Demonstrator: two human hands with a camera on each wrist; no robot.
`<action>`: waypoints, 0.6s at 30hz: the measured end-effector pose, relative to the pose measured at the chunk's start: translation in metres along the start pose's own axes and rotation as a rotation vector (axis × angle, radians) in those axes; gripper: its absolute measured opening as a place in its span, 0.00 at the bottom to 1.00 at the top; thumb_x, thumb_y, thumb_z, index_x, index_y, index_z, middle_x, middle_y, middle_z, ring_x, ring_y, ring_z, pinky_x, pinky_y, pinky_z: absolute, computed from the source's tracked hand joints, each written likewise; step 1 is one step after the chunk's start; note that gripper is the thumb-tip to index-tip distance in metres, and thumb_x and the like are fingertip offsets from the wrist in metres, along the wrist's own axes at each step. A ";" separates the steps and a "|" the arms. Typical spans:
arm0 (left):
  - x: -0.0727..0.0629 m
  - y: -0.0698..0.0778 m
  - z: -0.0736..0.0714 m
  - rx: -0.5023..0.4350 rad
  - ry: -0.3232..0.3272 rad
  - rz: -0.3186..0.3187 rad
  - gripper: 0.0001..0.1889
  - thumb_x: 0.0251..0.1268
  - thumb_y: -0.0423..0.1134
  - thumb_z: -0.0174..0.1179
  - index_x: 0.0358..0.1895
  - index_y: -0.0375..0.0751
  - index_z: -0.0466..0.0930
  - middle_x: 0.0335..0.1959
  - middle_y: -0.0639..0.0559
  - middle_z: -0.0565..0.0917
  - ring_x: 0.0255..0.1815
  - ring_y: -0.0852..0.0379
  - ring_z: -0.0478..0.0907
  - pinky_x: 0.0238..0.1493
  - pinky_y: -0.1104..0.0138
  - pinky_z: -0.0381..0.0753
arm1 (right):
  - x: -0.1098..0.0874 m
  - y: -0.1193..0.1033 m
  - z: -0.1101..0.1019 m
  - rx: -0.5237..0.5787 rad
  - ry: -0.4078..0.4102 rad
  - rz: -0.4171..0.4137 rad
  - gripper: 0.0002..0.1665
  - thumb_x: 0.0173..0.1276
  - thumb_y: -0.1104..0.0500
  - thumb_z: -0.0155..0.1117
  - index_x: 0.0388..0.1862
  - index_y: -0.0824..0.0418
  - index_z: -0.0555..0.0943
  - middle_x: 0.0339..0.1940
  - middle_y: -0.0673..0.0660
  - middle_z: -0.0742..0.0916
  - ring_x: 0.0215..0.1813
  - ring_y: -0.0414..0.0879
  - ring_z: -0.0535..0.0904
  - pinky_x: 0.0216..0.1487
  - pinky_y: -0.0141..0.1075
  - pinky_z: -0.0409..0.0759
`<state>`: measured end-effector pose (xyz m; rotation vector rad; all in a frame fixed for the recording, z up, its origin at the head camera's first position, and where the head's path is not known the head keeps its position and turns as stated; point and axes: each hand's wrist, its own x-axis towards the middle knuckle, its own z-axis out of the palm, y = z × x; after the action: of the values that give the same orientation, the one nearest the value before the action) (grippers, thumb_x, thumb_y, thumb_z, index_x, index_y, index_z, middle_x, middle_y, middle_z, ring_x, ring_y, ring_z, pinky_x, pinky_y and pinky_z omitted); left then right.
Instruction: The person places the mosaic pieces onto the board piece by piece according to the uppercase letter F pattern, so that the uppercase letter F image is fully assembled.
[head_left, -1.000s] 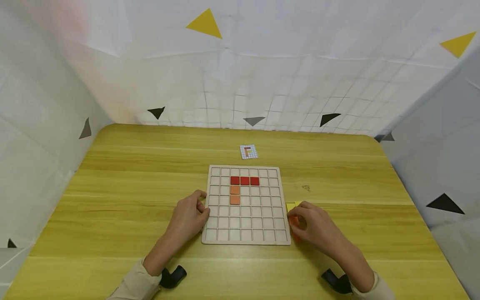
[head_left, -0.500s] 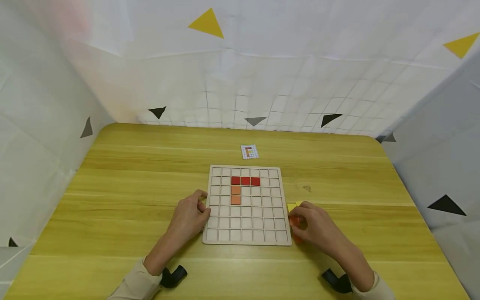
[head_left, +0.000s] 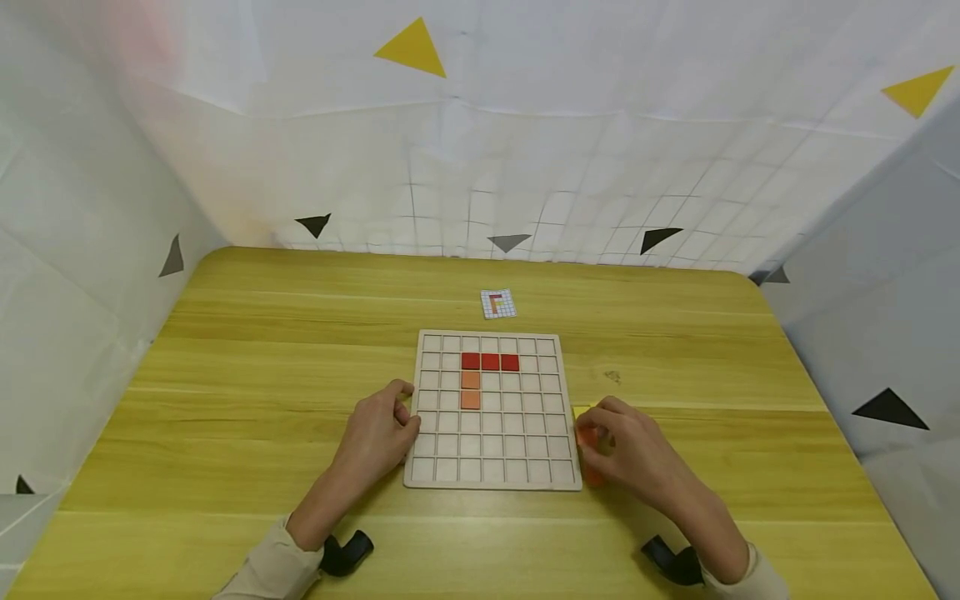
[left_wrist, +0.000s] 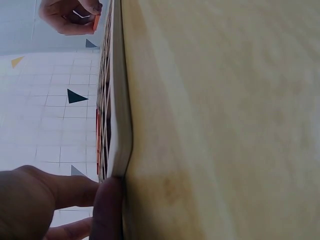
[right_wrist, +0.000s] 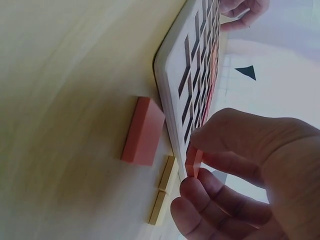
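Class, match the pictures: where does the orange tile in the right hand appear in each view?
Head: orange tile lower right of centre, partly covered by the right hand.
Left wrist: orange tile near the top, left of centre.
Right wrist: orange tile lower right of centre, pinched by the right hand.
Shared landmark: the gridded board.

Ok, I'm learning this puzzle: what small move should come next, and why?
Probably carry the orange tile in the right hand to the vacant square just below, in the head view, the lower orange tile on the board. The orange column on the card seems longer than the board's two tiles, though its print is tiny.
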<state>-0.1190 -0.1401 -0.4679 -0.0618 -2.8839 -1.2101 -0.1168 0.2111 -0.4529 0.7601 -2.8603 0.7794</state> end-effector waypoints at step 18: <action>-0.001 0.002 -0.001 -0.008 -0.020 -0.017 0.19 0.59 0.30 0.66 0.54 0.33 0.79 0.22 0.55 0.77 0.18 0.59 0.69 0.22 0.65 0.70 | 0.021 -0.022 0.006 0.048 0.012 -0.074 0.15 0.51 0.69 0.77 0.38 0.61 0.86 0.35 0.49 0.81 0.34 0.43 0.79 0.34 0.34 0.80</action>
<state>-0.1181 -0.1395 -0.4663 -0.0503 -2.9020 -1.2313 -0.1242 0.1827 -0.4441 0.8588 -2.7949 0.8418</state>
